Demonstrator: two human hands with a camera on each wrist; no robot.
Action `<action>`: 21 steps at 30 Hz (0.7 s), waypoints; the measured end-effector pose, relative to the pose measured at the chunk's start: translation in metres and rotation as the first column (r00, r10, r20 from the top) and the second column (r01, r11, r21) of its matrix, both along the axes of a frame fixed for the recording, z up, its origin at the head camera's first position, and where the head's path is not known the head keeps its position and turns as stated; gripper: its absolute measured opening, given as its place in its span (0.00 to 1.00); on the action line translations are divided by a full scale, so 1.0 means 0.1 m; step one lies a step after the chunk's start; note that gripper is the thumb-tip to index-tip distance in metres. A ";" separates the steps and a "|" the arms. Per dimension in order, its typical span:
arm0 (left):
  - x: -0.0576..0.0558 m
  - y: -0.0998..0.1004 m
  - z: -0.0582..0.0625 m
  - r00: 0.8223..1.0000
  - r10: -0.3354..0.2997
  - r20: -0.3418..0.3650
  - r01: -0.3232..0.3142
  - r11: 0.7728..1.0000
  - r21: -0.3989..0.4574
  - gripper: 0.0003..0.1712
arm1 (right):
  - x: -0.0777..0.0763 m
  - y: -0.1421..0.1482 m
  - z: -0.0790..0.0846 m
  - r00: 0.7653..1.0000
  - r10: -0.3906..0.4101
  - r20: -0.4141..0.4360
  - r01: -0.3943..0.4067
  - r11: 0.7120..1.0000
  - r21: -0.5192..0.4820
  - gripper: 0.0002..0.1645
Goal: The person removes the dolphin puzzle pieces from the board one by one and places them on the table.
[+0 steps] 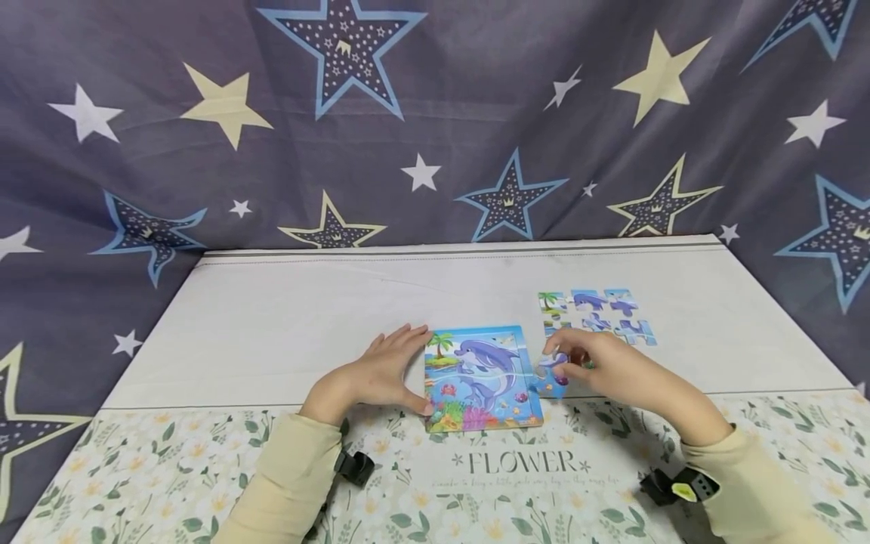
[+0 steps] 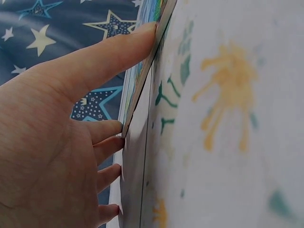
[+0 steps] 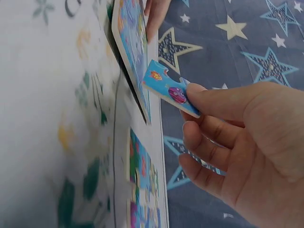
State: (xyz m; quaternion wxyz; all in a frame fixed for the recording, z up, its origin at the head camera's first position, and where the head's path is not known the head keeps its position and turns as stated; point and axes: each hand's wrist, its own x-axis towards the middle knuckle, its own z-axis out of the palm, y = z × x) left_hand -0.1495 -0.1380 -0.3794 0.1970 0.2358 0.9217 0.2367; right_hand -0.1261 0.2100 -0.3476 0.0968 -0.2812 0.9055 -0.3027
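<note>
A square jigsaw board (image 1: 476, 378) with a dolphin picture lies at the middle of the table. My left hand (image 1: 381, 378) has its fingers spread along the board's left side, fingertips and thumb right at the edge, as the left wrist view also shows. To the board's right, my right hand (image 1: 601, 359) pinches a jigsaw piece (image 3: 166, 90) between thumb and fingers. Blue with a purple shell and an orange fish, the piece is tilted and overlaps the board's right edge in the head view. Its corner under the thumb is hidden.
Several loose jigsaw pieces (image 1: 587, 302) lie in rows behind my right hand, which partly covers them. A floral cloth (image 1: 272, 468) printed with "FLOWER" covers the near table, with a plain white surface (image 1: 285, 317) beyond. A dark star-patterned curtain (image 1: 435, 98) hangs at the back and sides.
</note>
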 end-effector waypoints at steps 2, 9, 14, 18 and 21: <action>0.00 0.00 0.00 1.000 -0.001 0.000 0.001 1.000 0.003 0.68 | 0.00 0.06 0.01 1.000 -0.012 -0.023 0.012 1.000 -0.007 0.11; 0.00 0.00 0.00 1.000 -0.001 0.008 0.001 1.000 0.005 0.69 | -0.02 0.27 0.04 0.991 -0.065 -0.120 0.062 0.997 -0.035 0.14; 0.01 0.00 0.00 1.000 -0.004 0.012 0.004 1.000 0.015 0.69 | -0.04 0.41 0.07 0.981 -0.118 -0.157 0.116 0.993 -0.022 0.15; 0.01 -0.01 0.01 1.000 -0.004 0.012 0.004 1.000 0.009 0.69 | -0.06 0.52 0.09 0.974 -0.155 -0.163 0.155 0.988 -0.015 0.13; 0.01 -0.01 0.01 1.000 -0.005 0.013 0.005 1.000 0.007 0.69 | -0.07 0.61 0.11 0.968 -0.188 -0.165 0.189 0.982 -0.008 0.12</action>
